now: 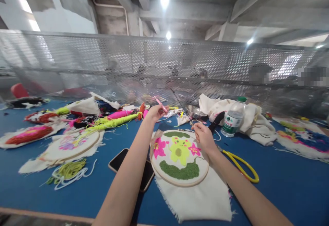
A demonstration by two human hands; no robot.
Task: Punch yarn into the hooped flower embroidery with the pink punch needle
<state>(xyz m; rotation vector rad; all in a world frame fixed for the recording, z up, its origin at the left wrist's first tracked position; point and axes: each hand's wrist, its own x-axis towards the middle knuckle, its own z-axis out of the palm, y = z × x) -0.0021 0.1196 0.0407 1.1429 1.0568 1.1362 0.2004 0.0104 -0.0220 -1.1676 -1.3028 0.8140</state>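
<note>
An embroidery hoop (180, 184) holds white cloth with a yellow figure, pink flowers and green patches. It lies flat on the table under and between my forearms. My left hand (156, 112), raised beyond the hoop, is closed around a slim pink pen-shaped tool (161, 104). At the hoop's upper right edge, my right hand (203, 135) pinches a thin dark strand (180, 102) that slants up to the left. I cannot tell whether it is yarn or wire. A loose green yarn end (197, 159) curls over the lower green patch.
Yellow-handled scissors (244, 167) lie beside my right forearm. A water bottle (232, 118) stands behind them. A dark phone (147, 176) is partly under my left forearm. Another hoop (89, 143), green yarn (70, 169) and yarn bundles spread left. A perforated metal screen (154, 58) borders the table's back.
</note>
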